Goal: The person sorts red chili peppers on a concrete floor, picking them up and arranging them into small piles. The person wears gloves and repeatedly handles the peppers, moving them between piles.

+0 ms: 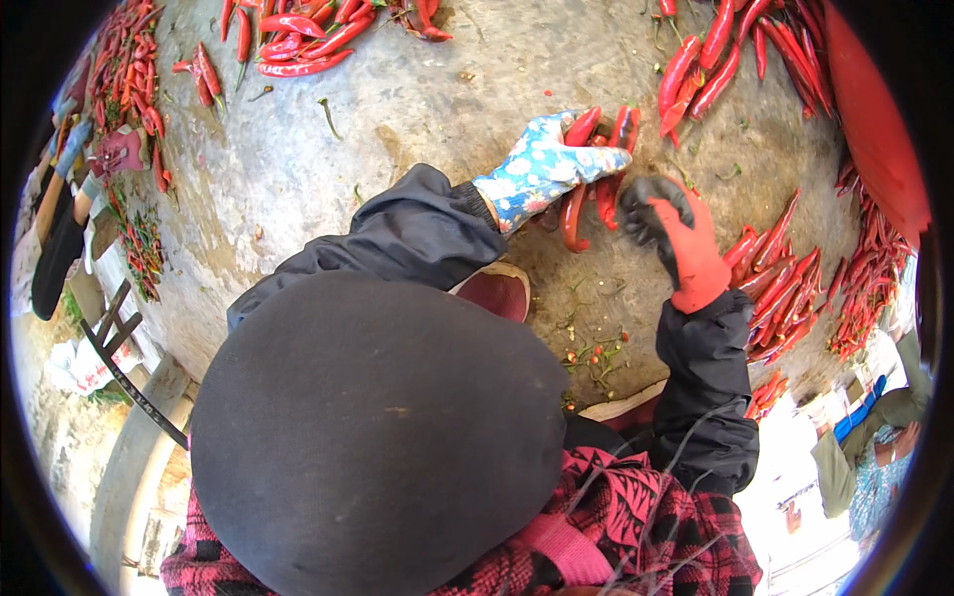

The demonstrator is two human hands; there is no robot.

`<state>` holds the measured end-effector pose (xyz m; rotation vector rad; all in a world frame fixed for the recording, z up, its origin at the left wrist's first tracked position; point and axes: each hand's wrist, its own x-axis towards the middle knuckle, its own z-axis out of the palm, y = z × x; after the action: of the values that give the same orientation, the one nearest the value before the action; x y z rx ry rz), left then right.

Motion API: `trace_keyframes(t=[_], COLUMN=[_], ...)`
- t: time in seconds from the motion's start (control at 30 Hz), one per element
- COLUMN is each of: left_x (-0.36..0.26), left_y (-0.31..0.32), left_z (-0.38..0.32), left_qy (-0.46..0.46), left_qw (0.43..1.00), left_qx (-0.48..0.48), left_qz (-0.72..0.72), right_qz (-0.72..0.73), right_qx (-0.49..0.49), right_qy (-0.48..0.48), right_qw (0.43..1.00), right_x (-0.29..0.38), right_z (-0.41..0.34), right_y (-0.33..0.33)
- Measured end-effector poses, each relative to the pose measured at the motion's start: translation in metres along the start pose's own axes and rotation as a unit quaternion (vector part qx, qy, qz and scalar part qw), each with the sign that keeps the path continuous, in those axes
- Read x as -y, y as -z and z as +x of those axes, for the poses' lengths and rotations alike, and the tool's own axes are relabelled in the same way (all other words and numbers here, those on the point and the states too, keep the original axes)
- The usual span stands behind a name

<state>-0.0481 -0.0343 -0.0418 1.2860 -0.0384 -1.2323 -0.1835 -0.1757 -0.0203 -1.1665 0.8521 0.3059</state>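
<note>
My left hand [548, 167], in a blue floral glove, is closed around a bunch of several red chili peppers [572, 216] just above the concrete floor [417, 82]. Their ends stick out on both sides of the glove. Close by on the right, my right hand [678, 231] wears a red glove with dark-coated fingers, which are curled in. Whether something small sits between those fingers is hidden. Below the hands, green stems and small pepper scraps [596, 354] lie scattered near my shoes [499, 289].
Red peppers are heaped at my right [782, 290], at the upper right [715, 74] and at the top [313, 41]. A red sheet-like object [879, 119] curves along the right rim. Another person's gloved hand [121, 151] is at the far left; a person [883, 462] is at lower right.
</note>
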Motion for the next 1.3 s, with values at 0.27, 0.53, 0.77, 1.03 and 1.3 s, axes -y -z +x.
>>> trace_keyframes(t=[0.27,0.53,0.77,1.03,1.3], left_x=[-0.020,-0.018,0.001,0.018,0.027], left_y=[-0.006,-0.006,-0.003,-0.009,-0.011], left_z=[-0.012,-0.016,-0.014,-0.020,-0.028], left_qy=[0.062,0.076,0.075,0.095,0.130], left_qw=[0.910,0.932,0.957,0.977,0.979], left_qx=[0.184,0.164,0.192,0.186,0.155], left_qz=[0.367,0.313,0.206,0.033,-0.027], right_qz=[-0.254,-0.330,-0.128,0.254,-0.098], right_qx=[-0.056,-0.033,-0.026,-0.023,-0.121], right_qy=[0.046,-0.059,-0.103,-0.042,0.126], right_qw=[0.964,0.942,0.986,0.966,0.980], right_x=[0.033,0.037,0.028,0.016,0.030], right_z=[-0.009,-0.006,-0.015,-0.014,0.008], right_y=[0.023,0.013,0.008,0.008,0.025])
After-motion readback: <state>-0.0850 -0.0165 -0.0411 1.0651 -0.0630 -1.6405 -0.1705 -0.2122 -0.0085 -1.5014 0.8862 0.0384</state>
